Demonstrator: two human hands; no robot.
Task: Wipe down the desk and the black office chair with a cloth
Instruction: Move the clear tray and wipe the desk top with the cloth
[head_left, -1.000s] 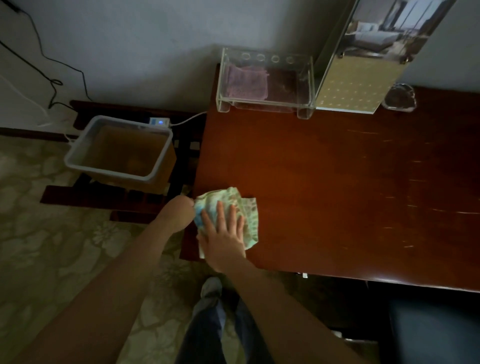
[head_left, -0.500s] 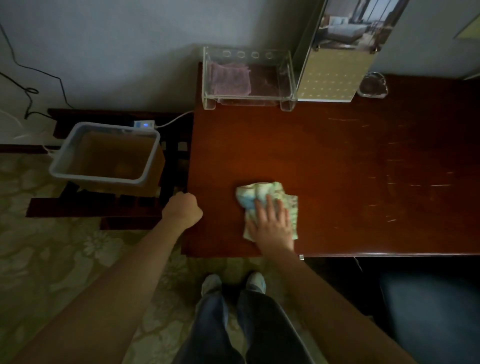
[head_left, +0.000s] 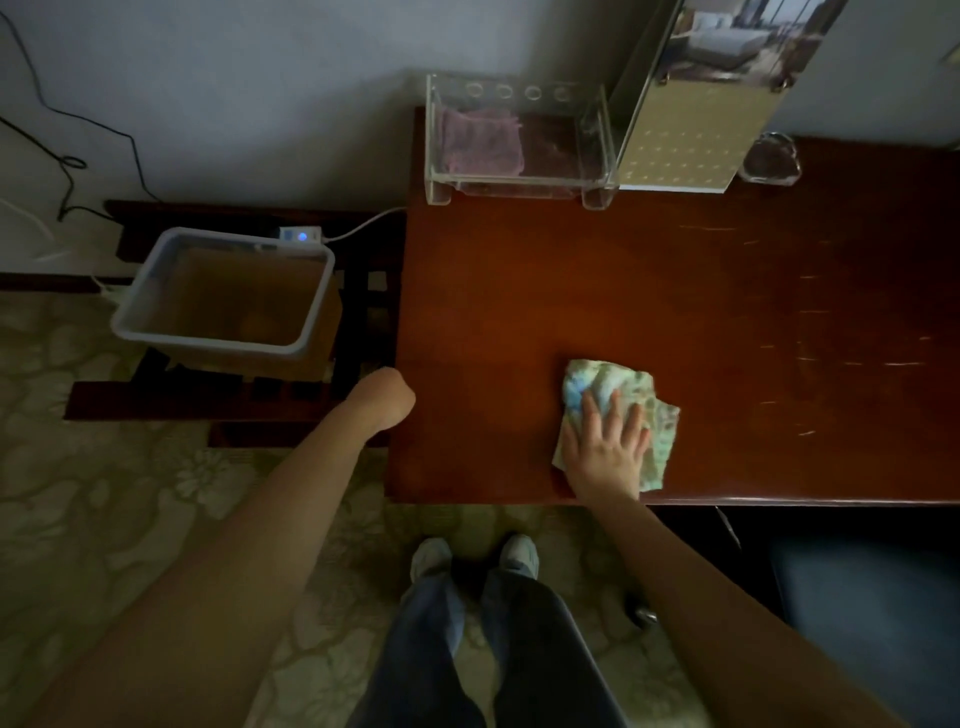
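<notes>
The reddish-brown wooden desk (head_left: 649, 291) fills the right half of the view. A crumpled pale cloth (head_left: 613, 384) with green and blue print lies near the desk's front edge. My right hand (head_left: 605, 447) presses flat on the cloth with its fingers spread. At the desk's left edge my left hand (head_left: 387, 397) is balled up, fingers curled under and out of sight, with nothing visible in it. The black office chair (head_left: 872, 603) shows dimly at the lower right, tucked under the desk.
A clear acrylic tray (head_left: 441, 150) holding a pink cloth stands at the desk's back left, beside a standing calendar (head_left: 691, 140) and a glass dish (head_left: 771, 161). Left of the desk, a grey bin (head_left: 223, 343) sits on a dark slatted rack with a power strip (head_left: 301, 236).
My right hand has slid the cloth to the right along the desk's front, away from the left corner. My left hand has stayed at the desk's left edge.
</notes>
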